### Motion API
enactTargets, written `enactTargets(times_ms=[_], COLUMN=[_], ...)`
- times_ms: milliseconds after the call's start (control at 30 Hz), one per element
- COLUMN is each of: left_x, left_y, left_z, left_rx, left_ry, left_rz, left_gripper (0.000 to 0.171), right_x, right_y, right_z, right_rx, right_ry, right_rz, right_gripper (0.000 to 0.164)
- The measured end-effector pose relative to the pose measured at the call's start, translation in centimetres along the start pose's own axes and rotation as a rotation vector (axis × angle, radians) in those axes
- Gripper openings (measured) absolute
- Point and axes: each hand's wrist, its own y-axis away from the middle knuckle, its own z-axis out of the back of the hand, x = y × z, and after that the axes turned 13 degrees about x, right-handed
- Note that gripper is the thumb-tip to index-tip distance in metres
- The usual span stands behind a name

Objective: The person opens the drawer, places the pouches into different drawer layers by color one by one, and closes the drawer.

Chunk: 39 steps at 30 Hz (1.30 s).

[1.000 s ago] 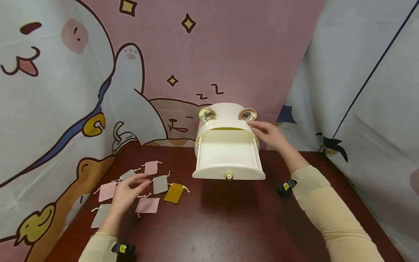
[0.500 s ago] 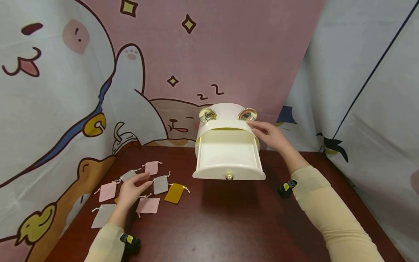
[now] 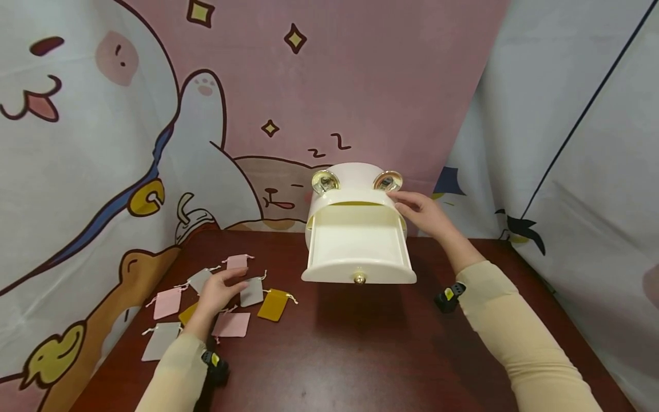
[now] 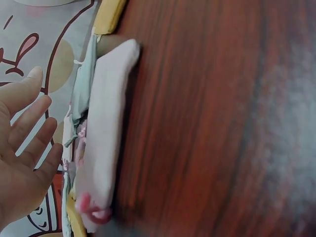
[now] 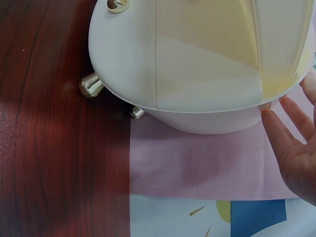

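Observation:
My left hand point(image 3: 218, 294) hovers over a group of small drawstring pouches, fingers extended, with nothing in its grasp. Its fingertips are beside a grey pouch point(image 3: 252, 293); a pink pouch point(image 3: 231, 325) lies nearer me and a mustard pouch point(image 3: 274, 304) to the right. In the left wrist view the fingers point(image 4: 34, 121) are spread apart. My right hand point(image 3: 423, 214) rests its fingertips against the right side of a white storage box point(image 3: 356, 177) with gold round eyes. The box's drawer point(image 3: 359, 240) is pulled out toward me, with nothing in it and a gold knob point(image 3: 360, 278) on its front.
Other pouches lie around the left hand: pink point(image 3: 167, 303), grey point(image 3: 161, 341), mustard point(image 3: 188, 315), grey point(image 3: 199, 280) and pink point(image 3: 237, 261). Printed cloth point(image 3: 401, 86) hangs behind the dark red wooden table point(image 3: 350, 355). Short metal feet point(image 5: 91, 85) hold up the box.
My left hand has shifted to the right over the pouches, uncovering the mustard one on its left. The right hand and the box with its pulled-out drawer stay where they were.

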Motion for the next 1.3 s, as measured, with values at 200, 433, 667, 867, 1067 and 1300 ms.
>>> enactTargets(times_ms=[200, 433, 667, 867, 1067, 1300], left_x=[0.0, 0.0, 0.6, 0.7, 0.8, 1.0], left_y=[-0.7, -1.1, -1.3, -1.4, -1.5, -1.6], left_z=[-0.4, -0.8, -1.0, -1.0, -1.0, -1.0], left_rx=[0.045, 0.082, 0.088, 0.098, 0.103, 0.113], left_ry=[-0.01, -0.014, -0.015, -0.011, -0.005, -0.012], left_rz=[0.026, 0.075, 0.117, 0.144, 0.165, 0.164], left_gripper=[0.039, 0.039, 0.038, 0.037, 0.037, 0.038], right_x=[2.1, 2.1, 1.8, 1.8, 2.0, 1.6], right_y=[0.6, 0.6, 0.5, 0.5, 0.5, 0.4], right_z=[0.1, 0.0, 0.0, 0.0, 0.0, 0.0], right_rx=[0.009, 0.01, 0.009, 0.007, 0.003, 0.002], right_ry=[0.01, 0.004, 0.006, 0.004, 0.011, 0.022], right_rz=[-0.027, -0.04, -0.029, -0.025, -0.023, -0.021], right_gripper=[0.04, 0.04, 0.04, 0.04, 0.04, 0.04])
